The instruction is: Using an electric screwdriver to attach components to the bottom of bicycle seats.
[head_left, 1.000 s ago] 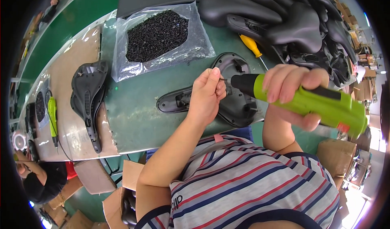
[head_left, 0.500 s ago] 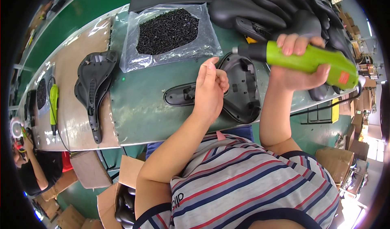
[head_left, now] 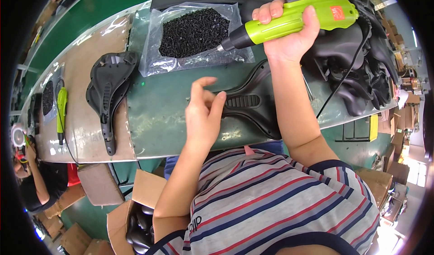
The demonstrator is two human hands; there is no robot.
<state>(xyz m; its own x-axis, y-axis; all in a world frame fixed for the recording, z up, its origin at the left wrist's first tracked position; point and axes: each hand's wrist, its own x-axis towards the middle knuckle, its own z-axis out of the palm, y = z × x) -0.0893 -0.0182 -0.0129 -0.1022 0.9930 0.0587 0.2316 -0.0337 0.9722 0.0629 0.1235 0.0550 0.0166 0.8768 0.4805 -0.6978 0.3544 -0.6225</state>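
My right hand [head_left: 289,28] is wrapped around a lime-green electric screwdriver [head_left: 296,22]. Its metal tip hangs over the near right edge of a clear plastic bag [head_left: 153,60] of black screws [head_left: 194,32]. Before me on the table lies a black bicycle saddle [head_left: 257,102], underside up, with a ribbed oval panel showing; my right forearm hides part of it. At the saddle's narrow end is my left hand [head_left: 202,114], index finger and thumb apart, the thumb next to the saddle. That hand covers the narrow tip, and nothing shows in its grasp.
Several black saddles [head_left: 343,51] are piled at the right. Another saddle [head_left: 110,85] lies underside up at left, beyond it a second green screwdriver [head_left: 62,110]. A cord runs from my screwdriver past the pile. Another person [head_left: 43,182] sits far left. An open cardboard box [head_left: 120,223] stands below.
My right hand has swung the screwdriver left and away from me, to the screw bag. My left hand has shifted left. A ribbed panel now shows where the saddle's hollow underside was visible.
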